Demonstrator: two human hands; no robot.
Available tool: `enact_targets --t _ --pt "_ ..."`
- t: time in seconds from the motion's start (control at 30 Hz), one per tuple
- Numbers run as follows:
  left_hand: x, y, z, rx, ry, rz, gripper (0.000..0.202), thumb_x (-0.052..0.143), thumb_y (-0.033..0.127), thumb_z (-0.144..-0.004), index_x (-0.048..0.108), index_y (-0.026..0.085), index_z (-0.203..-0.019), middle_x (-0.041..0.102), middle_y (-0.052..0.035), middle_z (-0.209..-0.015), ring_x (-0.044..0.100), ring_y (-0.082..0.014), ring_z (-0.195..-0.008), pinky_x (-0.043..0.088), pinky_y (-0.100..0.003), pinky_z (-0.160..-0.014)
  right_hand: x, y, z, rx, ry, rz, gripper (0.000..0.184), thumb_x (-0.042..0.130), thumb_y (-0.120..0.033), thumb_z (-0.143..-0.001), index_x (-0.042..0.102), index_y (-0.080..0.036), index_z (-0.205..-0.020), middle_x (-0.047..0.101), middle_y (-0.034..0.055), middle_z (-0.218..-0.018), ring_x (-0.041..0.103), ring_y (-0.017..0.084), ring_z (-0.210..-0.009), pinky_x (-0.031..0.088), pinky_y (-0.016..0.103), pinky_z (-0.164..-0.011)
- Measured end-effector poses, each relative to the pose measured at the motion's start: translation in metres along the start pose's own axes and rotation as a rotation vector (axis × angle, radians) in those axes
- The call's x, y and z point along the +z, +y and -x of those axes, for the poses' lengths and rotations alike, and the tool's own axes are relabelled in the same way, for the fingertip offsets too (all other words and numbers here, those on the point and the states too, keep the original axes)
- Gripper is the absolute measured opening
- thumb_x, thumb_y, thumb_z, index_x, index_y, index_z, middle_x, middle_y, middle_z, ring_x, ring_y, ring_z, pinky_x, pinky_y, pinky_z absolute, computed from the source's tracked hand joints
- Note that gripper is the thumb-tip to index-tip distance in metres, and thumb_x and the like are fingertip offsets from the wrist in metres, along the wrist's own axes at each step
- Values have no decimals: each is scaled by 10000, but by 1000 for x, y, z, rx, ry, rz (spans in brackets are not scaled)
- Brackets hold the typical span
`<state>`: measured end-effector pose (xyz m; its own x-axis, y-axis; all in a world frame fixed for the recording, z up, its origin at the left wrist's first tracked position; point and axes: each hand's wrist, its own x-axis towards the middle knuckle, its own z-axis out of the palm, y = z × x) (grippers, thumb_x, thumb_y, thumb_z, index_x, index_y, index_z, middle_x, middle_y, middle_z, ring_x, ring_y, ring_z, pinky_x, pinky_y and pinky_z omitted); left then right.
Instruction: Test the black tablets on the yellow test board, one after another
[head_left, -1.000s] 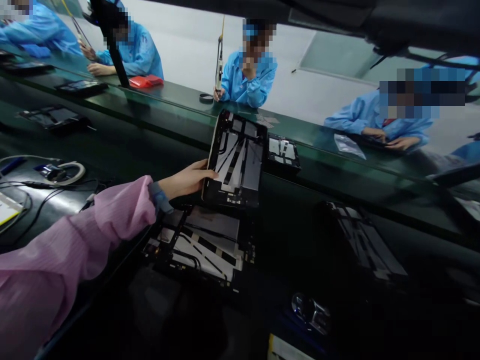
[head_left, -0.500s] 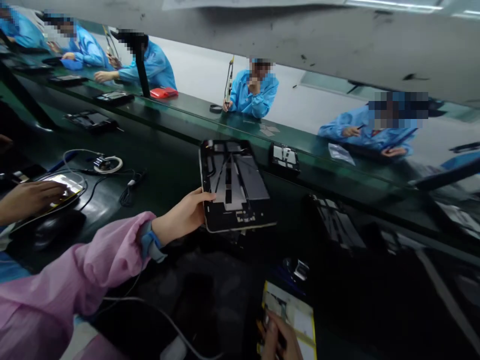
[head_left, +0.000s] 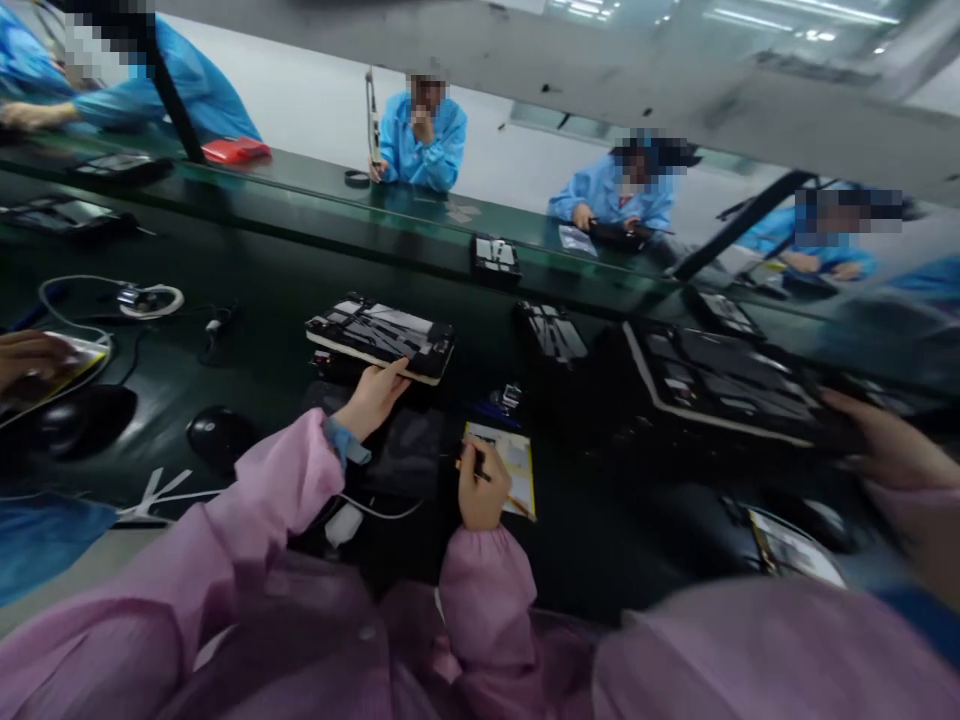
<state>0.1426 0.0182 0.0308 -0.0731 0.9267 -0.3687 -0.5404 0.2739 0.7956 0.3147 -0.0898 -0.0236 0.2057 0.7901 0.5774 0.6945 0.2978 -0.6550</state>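
My left hand grips the near edge of an opened tablet back, black with grey foil and cables inside. The tablet lies almost flat, low over the dark green bench. My right hand is closed round a thin dark pen and rests on the left edge of a yellow-bordered card just in front of me. Both sleeves are pink.
A neighbour's hand at right holds another large opened tablet. More tablet parts lie behind the card. At left are a black mouse, cables and another person's hand. Workers in blue sit across the belt.
My left hand has brought the tablet down from a raised tilt to nearly flat near the bench. My right hand with the pen has come fully into view on the card. The camera has pulled back.
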Motion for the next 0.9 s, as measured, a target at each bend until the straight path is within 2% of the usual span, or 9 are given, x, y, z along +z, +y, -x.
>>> enact_targets --t 0.17,0.23,0.27,0.33,0.43,0.57,0.67,0.83,0.9 --pt "-27 -7 32 -74 -339 -409 220 699 227 -717 642 117 -900 681 -144 -960 649 -268 -964 476 -433 -953 -70 10 -79 66 12 25 300 368 -290 -941 653 -196 -924 686 74 -885 653 186 -818 508 324 -716" --pt "-19 -24 41 226 -586 -811 440 725 209 -679 621 163 -1104 611 -121 -1213 540 -278 -1179 385 -432 -1060 -109 26 -128 85 11 13 495 154 -253 -971 645 -212 -1013 684 87 -965 658 189 -898 514 356 -751" --pt "-12 -35 43 408 -685 -982 560 736 206 -671 570 176 -1204 539 -117 -1322 456 -281 -1269 326 -438 -1102 -126 34 -149 101 -111 -37 604 46 -227 -959 644 -222 -1043 688 83 -982 662 188 -929 522 364 -752" --pt "5 -57 41 651 -789 -1221 666 722 198 -707 461 156 -1318 508 -139 -1351 436 -287 -1284 301 -465 -1105 -152 49 -176 111 -94 -46 675 -23 -196 -936 630 -231 -1103 688 72 -988 653 191 -978 525 375 -762" --pt "23 -76 30 727 -812 -1340 397 586 170 -846 507 144 -1234 639 -118 -1133 606 -239 -1059 424 -413 -987 -179 62 -173 23 -49 20 576 68 -264 -954 603 -241 -1164 669 69 -1053 612 218 -1054 510 405 -788" --pt "20 -77 19 751 -837 -1291 165 534 219 -902 613 152 -1029 663 -89 -990 629 -212 -947 476 -314 -866 -204 62 -125 -22 16 115 350 323 -356 -914 614 -284 -1094 620 43 -1167 522 259 -1143 458 442 -808" --pt "15 -71 20 761 -829 -1209 160 548 229 -893 635 174 -1017 666 -69 -950 631 -195 -888 479 -281 -819 -179 52 -99 -28 17 135 339 319 -358 -897 626 -266 -1006 617 79 -1150 513 243 -1108 431 432 -817" --pt "14 -64 25 770 -871 -1013 147 613 220 -839 671 225 -974 674 -46 -918 628 -181 -840 468 -257 -794 -64 33 -90 -17 -22 270 286 374 -303 -870 636 -220 -948 608 128 -1057 525 216 -1042 395 377 -845" --pt "16 -62 26 755 -888 -971 154 603 218 -844 671 224 -982 676 -51 -938 628 -186 -868 466 -264 -813 -43 34 -78 -8 7 320 298 357 -261 -873 632 -212 -975 602 128 -1023 541 214 -988 399 362 -818"
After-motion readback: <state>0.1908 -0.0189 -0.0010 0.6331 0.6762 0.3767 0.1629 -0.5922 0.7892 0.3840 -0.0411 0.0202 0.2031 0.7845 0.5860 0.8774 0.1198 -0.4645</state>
